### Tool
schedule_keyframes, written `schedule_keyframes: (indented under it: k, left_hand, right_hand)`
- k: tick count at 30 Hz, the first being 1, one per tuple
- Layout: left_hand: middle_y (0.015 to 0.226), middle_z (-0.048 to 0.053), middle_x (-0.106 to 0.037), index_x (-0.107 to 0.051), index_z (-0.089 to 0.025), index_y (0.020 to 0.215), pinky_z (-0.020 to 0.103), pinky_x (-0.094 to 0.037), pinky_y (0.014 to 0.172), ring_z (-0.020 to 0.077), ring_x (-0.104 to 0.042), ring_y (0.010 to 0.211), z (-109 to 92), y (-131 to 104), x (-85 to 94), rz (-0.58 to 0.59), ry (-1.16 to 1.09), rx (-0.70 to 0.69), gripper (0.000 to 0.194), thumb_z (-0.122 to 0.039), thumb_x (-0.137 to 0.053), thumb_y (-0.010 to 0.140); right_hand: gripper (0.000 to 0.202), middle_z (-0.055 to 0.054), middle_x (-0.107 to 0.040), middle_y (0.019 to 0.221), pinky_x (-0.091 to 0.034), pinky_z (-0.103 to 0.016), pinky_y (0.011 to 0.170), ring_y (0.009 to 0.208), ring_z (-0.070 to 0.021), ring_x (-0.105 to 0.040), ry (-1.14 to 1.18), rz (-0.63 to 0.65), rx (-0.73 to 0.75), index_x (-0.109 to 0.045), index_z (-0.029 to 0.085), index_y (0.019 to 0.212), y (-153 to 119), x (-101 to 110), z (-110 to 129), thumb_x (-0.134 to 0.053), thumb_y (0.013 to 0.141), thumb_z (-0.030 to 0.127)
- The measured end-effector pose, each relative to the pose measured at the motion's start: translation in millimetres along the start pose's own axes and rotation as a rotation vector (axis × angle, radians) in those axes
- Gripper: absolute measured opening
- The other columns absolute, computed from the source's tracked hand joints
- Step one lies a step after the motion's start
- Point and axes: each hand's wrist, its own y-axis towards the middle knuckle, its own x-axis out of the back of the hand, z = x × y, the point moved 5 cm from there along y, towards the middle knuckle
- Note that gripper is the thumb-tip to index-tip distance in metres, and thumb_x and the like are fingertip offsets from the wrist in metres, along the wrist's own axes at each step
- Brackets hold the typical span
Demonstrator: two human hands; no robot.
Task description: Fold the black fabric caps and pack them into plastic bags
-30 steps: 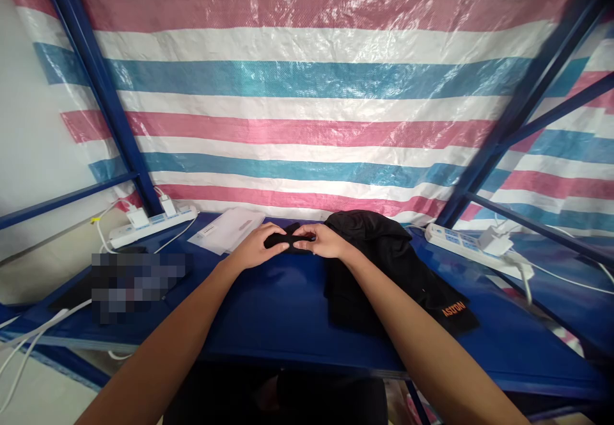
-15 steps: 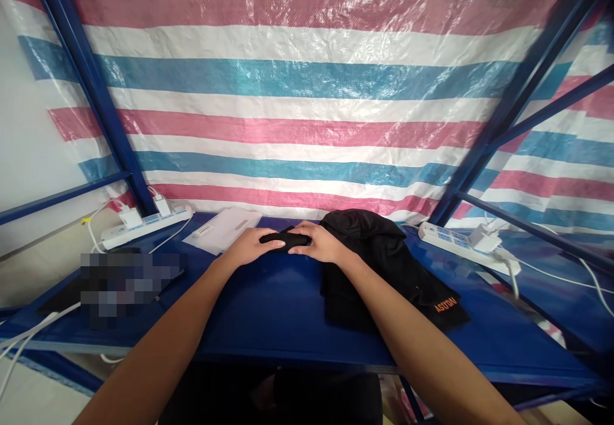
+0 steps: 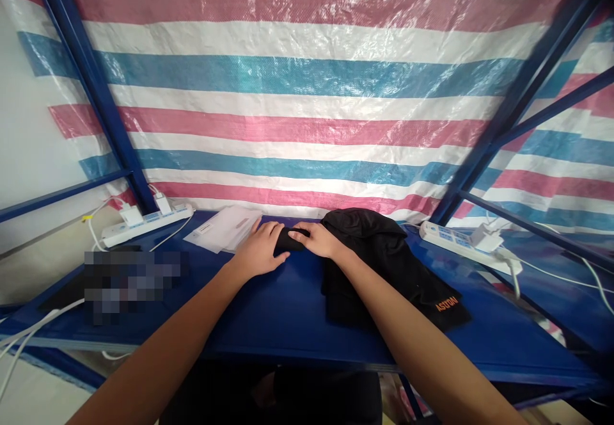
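Observation:
A small black rolled bundle (image 3: 288, 240), apparently cloth, is between my two hands over the blue table (image 3: 268, 322). My right hand (image 3: 319, 239) grips its right end, thumb lying across the front. Round the left end curls my left hand (image 3: 261, 249), its thumb apart below and its fingers over the far side. The fingertips of both hands are partly hidden. Just right of my right hand lies a crumpled black garment (image 3: 378, 252) with orange lettering.
Behind my left hand lie clear plastic sleeves (image 3: 218, 230). White power strips stand at the left (image 3: 148, 223) and right (image 3: 460, 246), with plugs and cables. A blurred dark item (image 3: 129, 284) is at the left. Blue metal posts (image 3: 91, 92) frame a striped tarp (image 3: 307, 111).
My left hand has shifted its hold, turning so its back shows more and its thumb sits lower. The bundle now looks shorter and thicker. My right hand has stayed nearly in place.

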Motion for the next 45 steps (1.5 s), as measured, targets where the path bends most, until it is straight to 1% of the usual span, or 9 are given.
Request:
schedule_keyframes:
  k: [3, 8, 11, 14, 24, 32, 37, 42, 45]
  left_hand:
    - [0.146, 0.022, -0.061, -0.053, -0.018, 0.152, 0.062, -0.041, 0.121, 0.0462, -0.058, 0.137, -1, 0, -7.5, 0.052, 0.029, 0.024, 0.074, -0.053, -0.078, 0.091]
    - [0.133, 0.018, -0.066, -0.057, -0.021, 0.143, 0.058, -0.049, 0.109, 0.0417, -0.064, 0.124, 6, 6, -11.8, 0.061, 0.059, 0.050, 0.058, -0.033, -0.072, 0.089]
    - [0.128, 0.016, -0.068, -0.059, -0.023, 0.136, 0.055, -0.052, 0.103, 0.0405, -0.067, 0.120, 14, 9, -13.4, 0.092, 0.004, 0.073, 0.055, -0.030, -0.074, 0.083]
    - [0.133, 0.015, -0.069, -0.057, -0.025, 0.137, 0.053, -0.056, 0.100, 0.0396, -0.069, 0.121, 22, 9, -12.3, 0.110, -0.185, 0.101, 0.059, -0.033, -0.077, 0.083]
    - [0.131, 0.009, -0.069, -0.056, -0.026, 0.124, 0.047, -0.059, 0.098, 0.0323, -0.070, 0.123, 45, 3, -3.0, 0.056, -0.657, 0.281, 0.051, -0.033, -0.078, 0.078]
    - [0.098, 0.005, -0.071, -0.056, -0.022, 0.131, 0.033, -0.055, 0.061, 0.0204, -0.071, 0.072, 44, 3, -2.0, 0.068, -1.035, 0.469, 0.063, -0.056, -0.082, 0.085]
    - [0.088, 0.003, -0.069, -0.058, -0.021, 0.130, 0.027, -0.047, 0.052, 0.0173, -0.067, 0.064, 42, 1, -0.5, 0.072, -1.197, 0.558, 0.058, -0.056, -0.080, 0.089]
    - [0.099, 0.009, -0.074, -0.066, -0.021, 0.126, 0.027, -0.052, 0.054, 0.0176, -0.070, 0.068, 43, 2, 1.0, 0.152, -1.277, 0.613, 0.049, -0.059, -0.072, 0.095]
    - [0.119, 0.014, -0.076, -0.063, -0.022, 0.134, 0.032, -0.059, 0.062, 0.0240, -0.078, 0.081, 58, 5, 9.5, -0.005, -1.197, 0.617, 0.057, -0.067, -0.065, 0.098]
  right_hand:
    - [0.041, -0.006, -0.082, 0.108, -0.057, -0.037, 0.093, 0.098, -0.0247, -0.077, -0.063, -0.010, -0.006, -0.080, 0.023, 0.112, 0, -3, 3, -0.055, 0.112, 0.055]
    - [0.046, -0.015, -0.073, 0.126, -0.052, -0.047, 0.117, 0.123, -0.0292, -0.071, -0.133, -0.099, 0.040, -0.075, 0.019, 0.134, -7, -10, 4, -0.052, 0.114, 0.054]
    - [0.072, -0.017, -0.061, 0.149, -0.049, -0.051, 0.123, 0.139, -0.0316, -0.064, -0.048, -0.098, 0.071, -0.052, 0.023, 0.164, -10, -14, 2, -0.067, 0.105, 0.061]
    - [0.087, -0.014, -0.061, 0.152, -0.049, -0.051, 0.124, 0.142, -0.0315, -0.061, 0.044, -0.064, 0.188, -0.051, 0.030, 0.166, -12, -15, 8, -0.088, 0.091, 0.056]
    - [0.063, -0.008, -0.074, 0.143, -0.051, -0.047, 0.120, 0.131, -0.0288, -0.071, 0.241, -0.149, 0.158, -0.071, 0.031, 0.143, -16, -3, 23, -0.093, 0.086, 0.046]
    - [0.073, -0.009, -0.069, 0.148, -0.051, -0.048, 0.123, 0.137, -0.0305, -0.067, 0.159, -0.221, 0.298, -0.064, 0.034, 0.154, -22, 4, 44, -0.093, 0.088, 0.046]
    - [0.062, -0.009, -0.057, 0.158, -0.050, -0.047, 0.126, 0.147, -0.0295, -0.059, 0.093, -0.221, 0.378, -0.060, 0.039, 0.160, -26, 1, 53, -0.080, 0.101, 0.040]
    - [0.050, -0.007, -0.047, 0.167, -0.047, -0.050, 0.129, 0.154, -0.0298, -0.051, 0.004, -0.212, 0.463, -0.060, 0.041, 0.160, -30, 0, 62, -0.064, 0.111, 0.033]
    - [0.047, -0.007, -0.050, 0.164, -0.047, -0.055, 0.129, 0.154, -0.0310, -0.051, -0.056, -0.255, 0.444, -0.063, 0.042, 0.157, -29, 0, 59, -0.060, 0.111, 0.028]
